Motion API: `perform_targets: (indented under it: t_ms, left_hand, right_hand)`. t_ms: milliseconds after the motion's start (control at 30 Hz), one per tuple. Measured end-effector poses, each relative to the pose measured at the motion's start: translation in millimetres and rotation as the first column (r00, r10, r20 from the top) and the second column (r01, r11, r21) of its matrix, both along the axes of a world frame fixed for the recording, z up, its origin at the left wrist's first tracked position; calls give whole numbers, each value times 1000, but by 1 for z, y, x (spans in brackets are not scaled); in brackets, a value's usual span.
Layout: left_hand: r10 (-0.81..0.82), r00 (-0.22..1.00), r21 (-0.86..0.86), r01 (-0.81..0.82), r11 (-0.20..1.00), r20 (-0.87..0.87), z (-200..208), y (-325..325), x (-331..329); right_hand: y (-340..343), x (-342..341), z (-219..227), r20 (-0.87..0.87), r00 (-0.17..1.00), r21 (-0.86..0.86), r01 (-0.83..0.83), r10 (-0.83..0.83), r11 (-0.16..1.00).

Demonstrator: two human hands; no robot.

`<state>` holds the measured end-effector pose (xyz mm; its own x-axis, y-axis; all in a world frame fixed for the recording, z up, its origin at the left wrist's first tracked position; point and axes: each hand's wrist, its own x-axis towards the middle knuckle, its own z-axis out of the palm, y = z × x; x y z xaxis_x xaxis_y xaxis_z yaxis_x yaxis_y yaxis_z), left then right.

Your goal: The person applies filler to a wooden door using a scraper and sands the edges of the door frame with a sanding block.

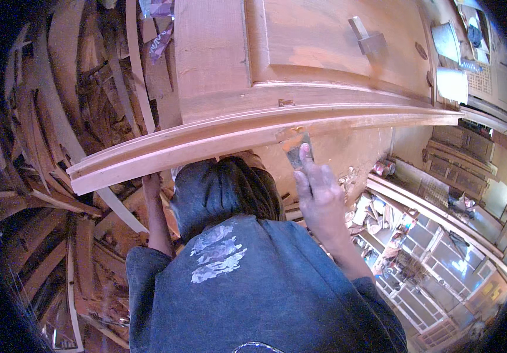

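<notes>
A long grooved wooden moulding (230,141) runs across in front of me, along the near edge of a panelled wooden door (324,35). My right hand (322,191) is closed around a putty knife (296,157), with a finger stretched along its blade. Orange-brown filler (293,140) coats the blade's tip, which touches or nearly touches the moulding's near face. At the moulding's left part, my left hand (151,181) reaches up to its underside. The wood hides those fingers, so their grip cannot be made out. A small notch (287,103) shows in the door's edge beyond the moulding.
On the door lies a small wooden block piece (371,42). White containers (452,85) stand at the far right. Heaped wood strips and offcuts (88,88) fill the left side, beside a purple wrapper (160,44). Tins (386,167) and framed panels (436,270) stand at the right.
</notes>
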<state>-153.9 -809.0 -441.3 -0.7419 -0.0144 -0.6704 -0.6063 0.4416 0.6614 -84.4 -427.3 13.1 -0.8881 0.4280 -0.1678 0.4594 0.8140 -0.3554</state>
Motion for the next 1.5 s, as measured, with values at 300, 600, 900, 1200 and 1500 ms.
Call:
perform_targets:
  t_ms: [300,600,900,1200,1500]
  left_hand:
    - [-58,998,63,60,996,-29,-6,-1,2]
    - [-237,958,-83,226,971,-164,-16,7,20]
    - [-97,995,-54,97,994,0,-9,24,20]
    - [-33,994,-79,41,996,108,-13,2,62]
    - [-14,991,-84,26,996,135,-23,4,79]
  right_hand:
    - [5,2,-7,-48,996,58,72,-69,996]
    - [6,-1,5,-40,995,77,100,-97,992]
    - [44,-20,63,263,935,29,-253,237,967]
    - [74,-84,75,510,697,31,-600,504,799]
    - [50,-37,68,200,953,-92,-212,226,973]
